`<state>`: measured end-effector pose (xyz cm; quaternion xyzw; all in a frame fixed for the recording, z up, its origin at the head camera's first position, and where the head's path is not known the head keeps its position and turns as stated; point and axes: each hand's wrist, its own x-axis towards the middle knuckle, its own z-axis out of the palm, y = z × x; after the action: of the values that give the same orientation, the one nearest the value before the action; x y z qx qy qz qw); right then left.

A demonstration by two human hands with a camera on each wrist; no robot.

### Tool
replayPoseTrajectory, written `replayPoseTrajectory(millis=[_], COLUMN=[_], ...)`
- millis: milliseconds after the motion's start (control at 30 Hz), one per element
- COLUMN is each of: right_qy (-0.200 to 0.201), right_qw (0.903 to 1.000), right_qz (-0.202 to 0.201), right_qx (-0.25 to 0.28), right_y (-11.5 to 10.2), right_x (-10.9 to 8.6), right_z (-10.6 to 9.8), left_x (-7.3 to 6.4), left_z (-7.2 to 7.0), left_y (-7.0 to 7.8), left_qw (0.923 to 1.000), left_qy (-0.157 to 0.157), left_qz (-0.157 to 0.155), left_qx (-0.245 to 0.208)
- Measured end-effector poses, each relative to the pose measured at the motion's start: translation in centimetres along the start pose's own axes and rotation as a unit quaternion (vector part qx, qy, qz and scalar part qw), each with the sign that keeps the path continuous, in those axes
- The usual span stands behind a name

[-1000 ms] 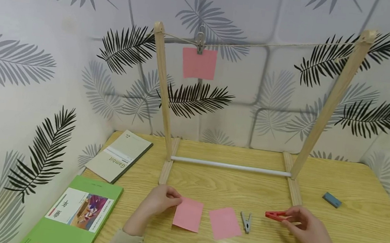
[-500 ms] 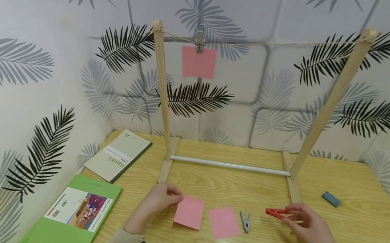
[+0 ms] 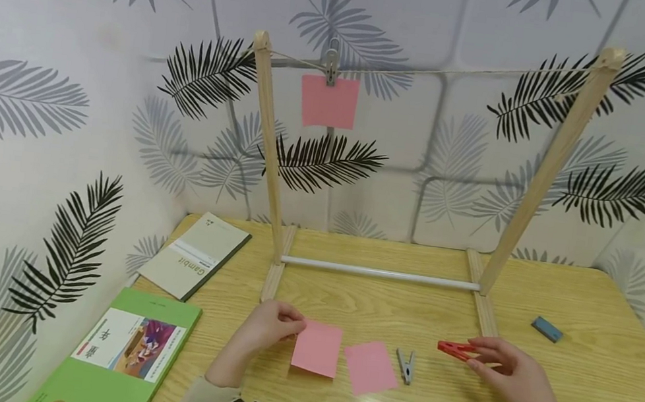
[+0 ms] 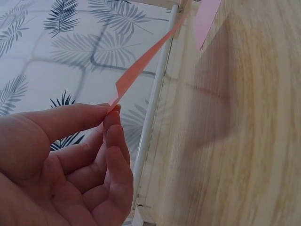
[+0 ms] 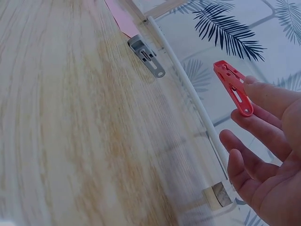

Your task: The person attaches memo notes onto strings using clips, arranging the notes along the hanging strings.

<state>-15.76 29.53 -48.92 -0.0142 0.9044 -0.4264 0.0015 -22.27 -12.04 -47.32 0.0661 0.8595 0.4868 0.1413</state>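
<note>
Between thumb and fingertips, my left hand [image 3: 267, 327] pinches the left edge of a pink paper square [image 3: 317, 348]; the left wrist view shows this paper [image 4: 141, 70] raised off the table. My right hand [image 3: 512, 375] holds a red clothespin [image 3: 453, 349] by its handle end, its nose pointing left. In the right wrist view the red clothespin [image 5: 233, 87] is between thumb and finger, clear of the tabletop. A second pink square [image 3: 371, 368] lies flat on the table, and just right of it lies a grey clothespin [image 3: 406, 367].
A wooden frame [image 3: 546, 180] with a white crossbar [image 3: 380, 272] stands behind the hands. From its string [image 3: 462, 74] a grey clip [image 3: 331, 69] hangs a pink note [image 3: 329, 103]. A notebook [image 3: 197, 256] and green book [image 3: 120, 350] lie left, a blue block [image 3: 547, 329] right.
The held pink square has shifted slightly right and away from the body with my left hand. My right hand keeps its place, the red clothespin tilting a little.
</note>
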Motion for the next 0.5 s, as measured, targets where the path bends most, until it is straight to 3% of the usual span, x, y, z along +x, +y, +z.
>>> replayPoseTrajectory(millis=[133,500], right_qy=[0.000,0.026], right_qw=[1.0000,0.9992], right_qz=[0.008,-0.019], right_qx=[0.001,-0.022], right_y=[-0.37,-0.64], right_x=[-0.04,-0.04], right_z=[-0.11,-0.68], left_x=[-0.11,0.17], left_z=[0.05,0.17], left_y=[0.24,0.71], left_qw=[1.0000,0.9997], left_qy=[0.000,0.000], left_qz=[0.003,0.022], left_qx=[0.001,0.007])
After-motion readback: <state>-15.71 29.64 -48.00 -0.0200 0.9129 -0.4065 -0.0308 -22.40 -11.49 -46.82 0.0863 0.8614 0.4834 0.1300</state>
